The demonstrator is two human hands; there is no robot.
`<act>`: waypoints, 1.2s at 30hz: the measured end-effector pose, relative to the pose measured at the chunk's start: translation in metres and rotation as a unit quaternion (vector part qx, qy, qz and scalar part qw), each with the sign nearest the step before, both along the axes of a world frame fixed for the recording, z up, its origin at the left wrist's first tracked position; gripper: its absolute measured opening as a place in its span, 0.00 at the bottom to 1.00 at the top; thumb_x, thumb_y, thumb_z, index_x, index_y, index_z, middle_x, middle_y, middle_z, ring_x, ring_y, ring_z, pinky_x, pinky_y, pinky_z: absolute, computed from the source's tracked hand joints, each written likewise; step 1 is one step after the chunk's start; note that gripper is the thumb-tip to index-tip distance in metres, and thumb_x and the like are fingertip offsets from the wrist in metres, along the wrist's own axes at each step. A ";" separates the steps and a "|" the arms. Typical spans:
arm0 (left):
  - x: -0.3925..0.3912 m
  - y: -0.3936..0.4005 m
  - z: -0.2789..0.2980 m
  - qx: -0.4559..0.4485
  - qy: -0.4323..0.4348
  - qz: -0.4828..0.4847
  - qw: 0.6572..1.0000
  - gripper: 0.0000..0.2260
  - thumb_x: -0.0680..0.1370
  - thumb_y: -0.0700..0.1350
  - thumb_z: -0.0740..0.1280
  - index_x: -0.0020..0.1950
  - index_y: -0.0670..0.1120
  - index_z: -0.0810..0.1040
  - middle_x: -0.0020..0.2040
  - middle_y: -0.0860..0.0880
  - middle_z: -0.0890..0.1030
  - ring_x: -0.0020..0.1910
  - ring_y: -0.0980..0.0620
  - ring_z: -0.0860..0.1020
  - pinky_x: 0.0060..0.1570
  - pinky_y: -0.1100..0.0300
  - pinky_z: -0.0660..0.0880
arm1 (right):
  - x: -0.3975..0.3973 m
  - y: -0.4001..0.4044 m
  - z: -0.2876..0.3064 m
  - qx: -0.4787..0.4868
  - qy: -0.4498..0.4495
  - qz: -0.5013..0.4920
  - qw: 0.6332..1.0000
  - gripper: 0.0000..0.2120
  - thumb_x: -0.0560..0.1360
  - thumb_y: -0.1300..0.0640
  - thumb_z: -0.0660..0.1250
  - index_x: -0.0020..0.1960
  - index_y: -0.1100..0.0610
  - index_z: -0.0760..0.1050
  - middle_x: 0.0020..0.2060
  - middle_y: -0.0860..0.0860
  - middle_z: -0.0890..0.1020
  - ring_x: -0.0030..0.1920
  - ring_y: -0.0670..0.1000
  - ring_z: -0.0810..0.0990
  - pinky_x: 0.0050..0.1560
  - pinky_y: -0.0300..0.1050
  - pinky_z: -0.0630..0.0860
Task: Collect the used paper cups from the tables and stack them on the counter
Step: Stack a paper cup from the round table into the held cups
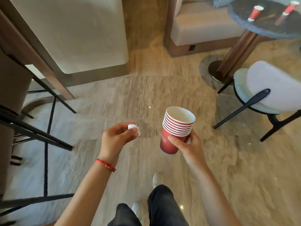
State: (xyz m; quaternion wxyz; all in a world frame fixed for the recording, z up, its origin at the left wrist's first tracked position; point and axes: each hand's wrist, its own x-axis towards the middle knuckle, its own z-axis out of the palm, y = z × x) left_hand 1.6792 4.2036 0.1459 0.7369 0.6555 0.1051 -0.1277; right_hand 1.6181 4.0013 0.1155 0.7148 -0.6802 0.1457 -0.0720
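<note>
Right hand (189, 145) wrapped round smooth red stack of paper cups (176, 130); left hand (116, 137) pinching crumpled white paper ball (134, 128); two more red cups (254, 13) on round dark table (267, 32), upper right

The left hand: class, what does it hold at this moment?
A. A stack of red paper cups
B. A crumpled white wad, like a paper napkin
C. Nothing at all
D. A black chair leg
B: the left hand pinches a small crumpled white wad at its fingertips, while the stack of red paper cups sits in the right hand.
</note>
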 end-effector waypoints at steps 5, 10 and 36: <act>0.090 -0.049 -0.016 0.011 0.003 -0.011 1.000 0.07 0.71 0.35 0.70 0.38 0.45 0.84 0.33 0.50 0.83 0.35 0.54 0.81 0.44 0.60 0.80 | 0.088 -0.049 -0.014 -0.005 0.012 -0.017 1.000 0.19 0.61 0.54 0.76 0.51 0.49 0.77 0.44 0.41 0.85 0.47 0.42 0.83 0.43 0.34 0.77; 0.186 -0.112 -0.007 -0.002 0.015 0.007 1.000 0.03 0.71 0.35 0.71 0.42 0.42 0.82 0.33 0.50 0.83 0.35 0.53 0.81 0.46 0.59 0.81 | 0.190 -0.113 -0.001 -0.015 0.012 -0.005 1.000 0.20 0.61 0.55 0.78 0.51 0.49 0.77 0.44 0.40 0.84 0.47 0.42 0.83 0.44 0.34 0.78; 0.678 -0.261 0.006 0.009 0.005 -0.101 0.995 0.07 0.70 0.35 0.72 0.40 0.47 0.84 0.36 0.50 0.84 0.37 0.53 0.83 0.39 0.63 0.79 | 0.639 -0.233 0.009 -0.021 0.026 -0.128 0.991 0.26 0.60 0.52 0.78 0.55 0.45 0.73 0.48 0.35 0.82 0.50 0.39 0.81 0.43 0.31 0.76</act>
